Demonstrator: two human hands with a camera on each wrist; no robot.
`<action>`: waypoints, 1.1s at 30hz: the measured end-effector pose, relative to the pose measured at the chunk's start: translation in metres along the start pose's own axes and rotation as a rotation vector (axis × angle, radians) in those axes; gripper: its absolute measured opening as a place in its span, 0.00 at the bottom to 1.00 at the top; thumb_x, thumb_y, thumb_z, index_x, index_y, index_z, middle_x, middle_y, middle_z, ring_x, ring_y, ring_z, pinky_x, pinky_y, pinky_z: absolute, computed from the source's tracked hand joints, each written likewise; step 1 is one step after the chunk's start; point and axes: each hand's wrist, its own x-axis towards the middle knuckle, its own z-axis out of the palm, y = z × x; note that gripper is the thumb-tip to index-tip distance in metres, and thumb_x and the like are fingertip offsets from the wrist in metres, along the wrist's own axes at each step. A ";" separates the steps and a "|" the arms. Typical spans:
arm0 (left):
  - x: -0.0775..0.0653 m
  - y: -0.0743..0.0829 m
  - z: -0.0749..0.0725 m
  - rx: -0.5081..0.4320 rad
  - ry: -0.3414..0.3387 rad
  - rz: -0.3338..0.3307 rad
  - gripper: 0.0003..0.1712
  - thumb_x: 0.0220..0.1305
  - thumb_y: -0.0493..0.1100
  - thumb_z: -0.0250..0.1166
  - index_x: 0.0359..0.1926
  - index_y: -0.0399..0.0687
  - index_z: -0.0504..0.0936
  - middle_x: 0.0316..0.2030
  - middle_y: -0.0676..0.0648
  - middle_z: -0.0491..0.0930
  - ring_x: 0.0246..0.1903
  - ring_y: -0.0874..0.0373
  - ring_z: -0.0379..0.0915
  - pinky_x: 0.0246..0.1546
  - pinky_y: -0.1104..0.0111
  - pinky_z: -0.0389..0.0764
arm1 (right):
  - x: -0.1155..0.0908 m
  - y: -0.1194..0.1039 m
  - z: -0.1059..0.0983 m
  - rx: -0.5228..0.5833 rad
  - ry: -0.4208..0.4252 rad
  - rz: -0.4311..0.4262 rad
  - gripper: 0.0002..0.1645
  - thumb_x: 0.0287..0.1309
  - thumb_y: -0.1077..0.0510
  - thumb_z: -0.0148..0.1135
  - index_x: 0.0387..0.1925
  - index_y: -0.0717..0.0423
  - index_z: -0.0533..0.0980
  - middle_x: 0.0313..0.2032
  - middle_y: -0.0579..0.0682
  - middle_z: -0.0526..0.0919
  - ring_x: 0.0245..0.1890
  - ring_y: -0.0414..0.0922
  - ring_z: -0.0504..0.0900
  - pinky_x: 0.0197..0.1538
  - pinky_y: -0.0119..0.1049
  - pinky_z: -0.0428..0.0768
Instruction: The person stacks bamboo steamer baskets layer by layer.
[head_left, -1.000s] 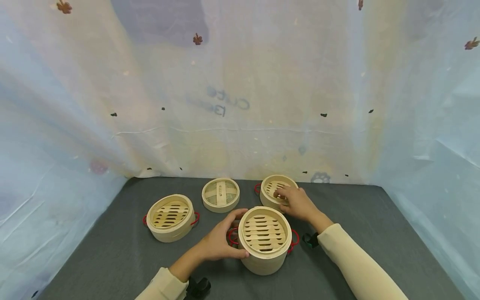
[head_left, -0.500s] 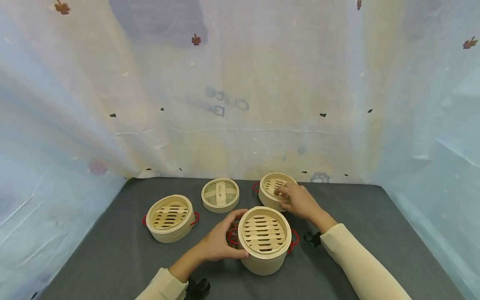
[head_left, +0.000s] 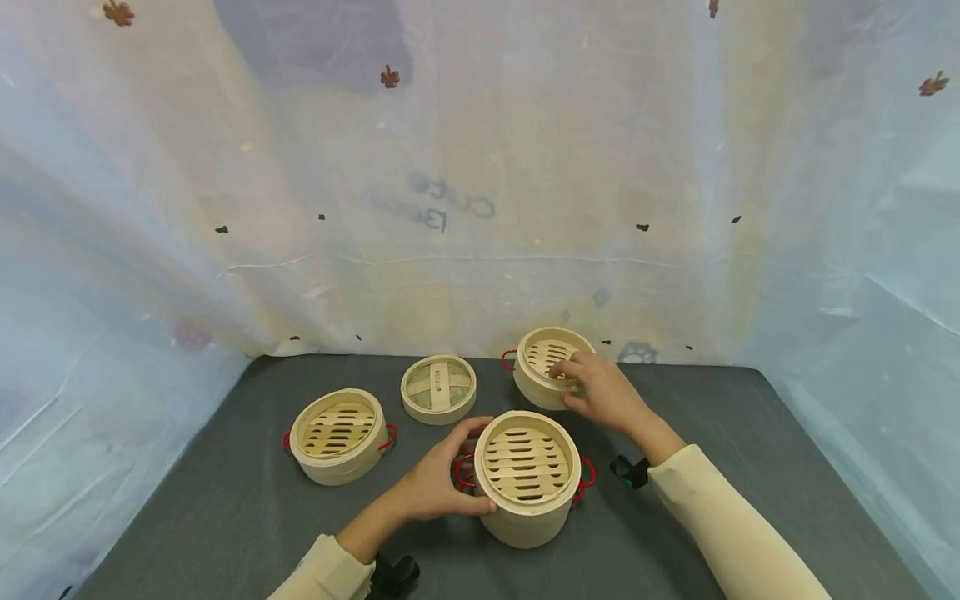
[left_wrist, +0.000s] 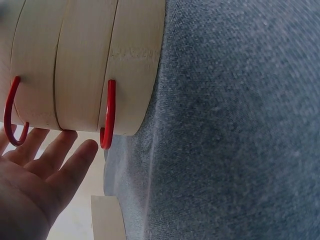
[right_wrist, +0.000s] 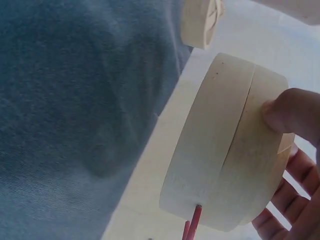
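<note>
Gripping the steamer [head_left: 536, 367] at its four-o'clock side, the part-closed right hand [head_left: 603, 393] is holding it at one o'clock from the stack [head_left: 527, 477], which the left hand [head_left: 444, 479] is cupping wide.

Plain cream long sleeves [head_left: 738, 525] are worn with black wrist gear [head_left: 632, 472].

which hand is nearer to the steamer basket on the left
Left. The left hand is to the right of the left basket, holding the front stack; the right hand is farther right, gripping the back basket.
</note>
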 end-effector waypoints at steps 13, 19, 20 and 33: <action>0.000 0.002 -0.001 0.016 -0.004 -0.003 0.55 0.49 0.45 0.75 0.73 0.54 0.53 0.67 0.47 0.63 0.60 0.50 0.71 0.55 0.60 0.77 | 0.004 -0.002 -0.011 0.016 0.041 -0.017 0.17 0.48 0.60 0.70 0.43 0.47 0.81 0.36 0.45 0.80 0.29 0.40 0.75 0.36 0.40 0.73; 0.000 0.002 -0.002 0.029 -0.007 0.011 0.55 0.49 0.44 0.75 0.73 0.53 0.53 0.66 0.45 0.63 0.61 0.46 0.70 0.56 0.61 0.76 | 0.004 -0.003 -0.016 0.031 0.058 -0.027 0.17 0.48 0.61 0.69 0.43 0.47 0.81 0.35 0.45 0.80 0.30 0.41 0.75 0.37 0.42 0.73; 0.000 0.001 -0.002 0.029 -0.006 0.010 0.55 0.49 0.44 0.75 0.73 0.53 0.53 0.66 0.45 0.64 0.61 0.46 0.70 0.56 0.61 0.76 | 0.004 -0.004 -0.017 0.037 0.061 -0.028 0.17 0.48 0.61 0.69 0.43 0.47 0.81 0.35 0.45 0.80 0.30 0.42 0.75 0.38 0.42 0.73; 0.000 0.003 -0.002 0.016 -0.007 -0.004 0.55 0.48 0.45 0.75 0.73 0.57 0.53 0.65 0.49 0.64 0.60 0.52 0.71 0.55 0.61 0.77 | 0.000 -0.009 -0.027 0.099 0.130 -0.056 0.17 0.49 0.62 0.69 0.43 0.46 0.81 0.34 0.43 0.79 0.31 0.41 0.74 0.37 0.39 0.72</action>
